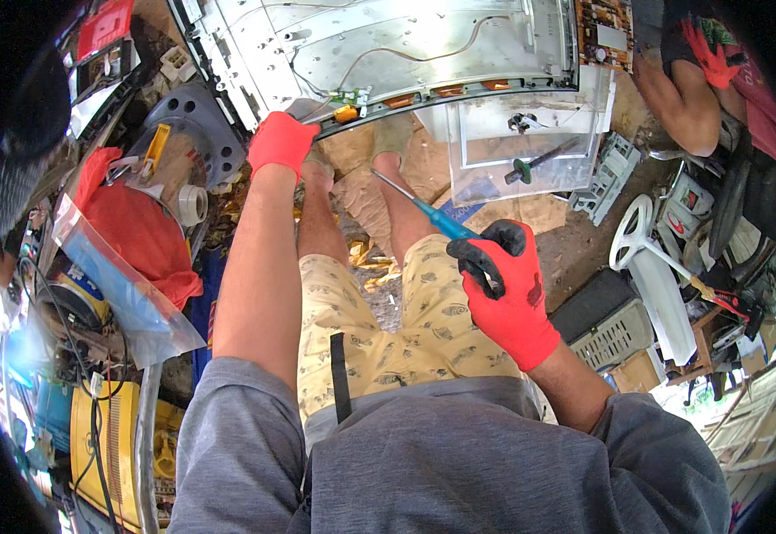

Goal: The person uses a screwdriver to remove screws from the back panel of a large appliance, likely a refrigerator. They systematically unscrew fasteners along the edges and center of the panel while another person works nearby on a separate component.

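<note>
Screwdriver (441, 218) with a teal handle is pinched at its handle end between the gloved right hand (514, 289)'s thumb and fingers, its shaft slanting up-left, the tip apart from the opened flat-panel display chassis (432, 76). The gloved left hand (283, 144) is at that chassis's lower-left corner; whether its bent fingers grip the edge I cannot tell. A circuit board (591, 22) adjoins the chassis's right side.
</note>
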### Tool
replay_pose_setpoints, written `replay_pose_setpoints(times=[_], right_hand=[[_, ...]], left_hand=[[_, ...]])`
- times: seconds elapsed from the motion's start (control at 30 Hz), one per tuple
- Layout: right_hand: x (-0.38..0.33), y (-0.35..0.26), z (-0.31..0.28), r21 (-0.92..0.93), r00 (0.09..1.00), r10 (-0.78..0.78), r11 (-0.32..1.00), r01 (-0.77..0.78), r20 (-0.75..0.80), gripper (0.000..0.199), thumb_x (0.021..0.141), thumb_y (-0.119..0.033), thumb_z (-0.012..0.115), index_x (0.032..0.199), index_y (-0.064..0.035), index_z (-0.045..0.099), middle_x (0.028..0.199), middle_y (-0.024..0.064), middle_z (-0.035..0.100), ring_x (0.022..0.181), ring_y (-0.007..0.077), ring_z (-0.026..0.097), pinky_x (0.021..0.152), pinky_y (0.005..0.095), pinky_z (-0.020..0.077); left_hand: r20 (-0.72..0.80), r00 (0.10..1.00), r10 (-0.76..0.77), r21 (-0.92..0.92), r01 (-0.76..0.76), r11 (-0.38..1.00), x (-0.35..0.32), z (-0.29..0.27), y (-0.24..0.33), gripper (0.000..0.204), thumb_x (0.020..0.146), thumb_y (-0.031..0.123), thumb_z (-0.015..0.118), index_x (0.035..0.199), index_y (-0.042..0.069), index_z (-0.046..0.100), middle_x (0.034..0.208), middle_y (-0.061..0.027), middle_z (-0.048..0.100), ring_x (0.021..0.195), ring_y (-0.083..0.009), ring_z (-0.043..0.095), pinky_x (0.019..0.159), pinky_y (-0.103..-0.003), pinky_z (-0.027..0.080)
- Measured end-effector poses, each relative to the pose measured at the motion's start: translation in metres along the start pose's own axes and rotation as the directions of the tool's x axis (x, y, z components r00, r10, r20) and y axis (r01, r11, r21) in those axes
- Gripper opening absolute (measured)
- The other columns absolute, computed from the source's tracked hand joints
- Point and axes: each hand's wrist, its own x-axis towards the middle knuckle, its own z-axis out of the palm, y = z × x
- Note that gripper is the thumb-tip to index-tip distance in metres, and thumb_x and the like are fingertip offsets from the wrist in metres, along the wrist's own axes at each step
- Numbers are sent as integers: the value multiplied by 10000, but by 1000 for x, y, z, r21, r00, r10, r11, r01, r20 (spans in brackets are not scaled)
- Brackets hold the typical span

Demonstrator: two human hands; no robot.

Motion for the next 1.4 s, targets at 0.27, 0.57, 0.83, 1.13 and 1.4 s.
replay_pose_setpoints(times=[0.27, 0.57, 0.83, 1.13, 1.4], right_hand=[[2, 2, 2, 11, 1000, -19, 1000, 20, -9, 348, 712, -12, 711, 1045, -112, 698, 1029, 185, 528, 941, 369, 579, 787, 438, 491], [2, 9, 2, 6, 1000, 2, 1000, -2, -18, 348, 722, -17, 714, 1059, -102, 696, 1033, 185, 529, 924, 375, 587, 778, 442, 499], [3, 0, 9, 56, 999, 40, 998, -40, 3, 370, 756, -28, 721, 1118, -77, 664, 1050, 189, 562, 956, 348, 615, 816, 404, 509], [7, 36, 2, 800, 791, 493, 269, -536, 363, 164, 955, -141, 613, 1053, -18, 566, 883, 105, 646, 663, 199, 659, 605, 315, 577], [-20, 31, 28, 725, 661, 375, -48, -687, 650, 453, 1004, -259, 580, 1371, -15, 474, 908, 136, 663, 737, 230, 685, 682, 362, 582]], left_hand=[[11, 1000, -2, -44, 2, 999, 0, 3, -5, 441, 767, 383, 739, 1032, 31, 752, 1081, -206, 717, 1022, -366, 689, 886, -422, 546], [-53, 985, 164, -361, -171, 917, -16, -4, -10, 406, 797, 380, 744, 980, 17, 746, 889, -189, 734, 881, -326, 715, 789, -395, 538], [-335, 890, 309, -630, -455, 629, -14, 6, 47, 331, 905, 316, 635, 1089, 50, 709, 905, -166, 733, 829, -312, 706, 764, -388, 534], [-318, 542, 778, 377, -680, 628, -9, 3, 11, 460, 833, 175, 674, 1289, 162, 624, 1369, -72, 566, 1323, -306, 469, 1119, -513, 329], [-69, 513, 856, 619, -650, 440, 14, 0, 28, 439, 804, 192, 712, 1236, 160, 643, 1397, -78, 536, 1377, -315, 408, 1166, -551, 252]])
